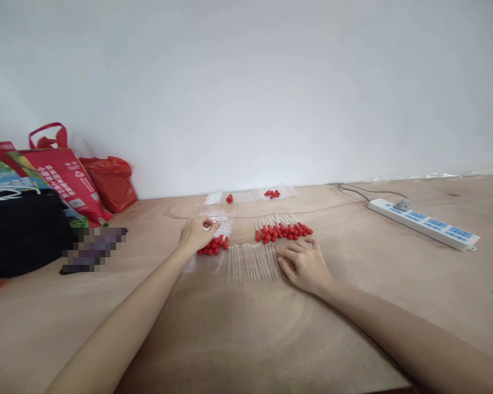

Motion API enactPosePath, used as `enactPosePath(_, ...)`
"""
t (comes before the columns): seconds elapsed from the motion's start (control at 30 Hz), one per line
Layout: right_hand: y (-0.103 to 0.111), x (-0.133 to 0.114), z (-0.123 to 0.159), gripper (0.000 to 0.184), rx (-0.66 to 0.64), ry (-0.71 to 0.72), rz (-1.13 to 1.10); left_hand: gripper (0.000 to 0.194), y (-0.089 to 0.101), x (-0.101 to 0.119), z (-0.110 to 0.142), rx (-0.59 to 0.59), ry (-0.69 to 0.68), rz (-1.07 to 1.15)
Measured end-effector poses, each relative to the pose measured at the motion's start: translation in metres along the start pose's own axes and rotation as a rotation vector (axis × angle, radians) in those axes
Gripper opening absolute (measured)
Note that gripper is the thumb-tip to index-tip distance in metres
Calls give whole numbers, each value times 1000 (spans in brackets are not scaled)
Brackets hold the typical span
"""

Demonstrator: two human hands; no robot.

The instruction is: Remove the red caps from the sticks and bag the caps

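My left hand (198, 232) is above a pile of red rubber bulbs (213, 247), its thumb and fingers drawn together. Whatever they may hold is too small to make out. Clear zip bags (225, 218) lie under and behind that pile. At the right end of a row of thin clear glass tubes (254, 262), my right hand (306, 265) rests on the table with bent fingers. Its thumb and forefinger tips come together by the last tubes; a tube between them cannot be made out. Behind this row lie finished-looking droppers (281, 230), clear tubes with red bulbs facing me.
More small red pieces (272, 193) lie on clear bags by the wall. A white power strip (423, 223) with a plugged-in cord is at the right. Red shopping bags (66, 175), a black bag (24, 232) and a blurred dark object (94, 251) are at the left.
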State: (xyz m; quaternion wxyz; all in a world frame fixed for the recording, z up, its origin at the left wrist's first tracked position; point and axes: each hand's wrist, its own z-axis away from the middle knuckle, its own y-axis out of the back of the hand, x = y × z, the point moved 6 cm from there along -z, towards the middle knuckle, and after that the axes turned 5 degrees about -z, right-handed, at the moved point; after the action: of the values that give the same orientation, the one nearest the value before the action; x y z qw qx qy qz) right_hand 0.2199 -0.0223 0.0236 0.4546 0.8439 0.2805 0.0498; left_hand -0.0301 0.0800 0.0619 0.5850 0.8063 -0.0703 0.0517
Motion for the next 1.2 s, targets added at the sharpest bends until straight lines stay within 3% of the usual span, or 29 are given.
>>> enactPosePath(0.13,-1,-3,0,25,-61,-7,-12,24,-5,39,4,-45,-90,-38)
enactPosePath(0.33,0,1,-2,28,-61,-30,-36,31,-34,85,-1,-220,-115,-39)
enactPosePath(0.53,1,10,-3,29,-2,-84,-26,29,-55,101,-9,-287,-11,-55)
enactPosePath(0.67,2,13,-3,27,21,-94,-56,21,-49,99,-10,-256,27,-53)
enactPosePath(0.8,5,15,-3,26,81,-98,-67,17,-21,92,3,-188,-45,-22)
enactPosePath(0.97,19,8,-2,35,280,-8,-96,11,8,79,46,-82,-243,43)
enactPosePath(1.07,25,-3,0,44,332,107,-72,12,17,81,80,182,-582,116)
enactPosePath(1.13,26,-12,1,45,306,193,-54,11,17,82,103,366,-785,87)
enactPosePath(1.2,23,-20,1,41,254,271,-51,10,13,84,119,478,-943,57)
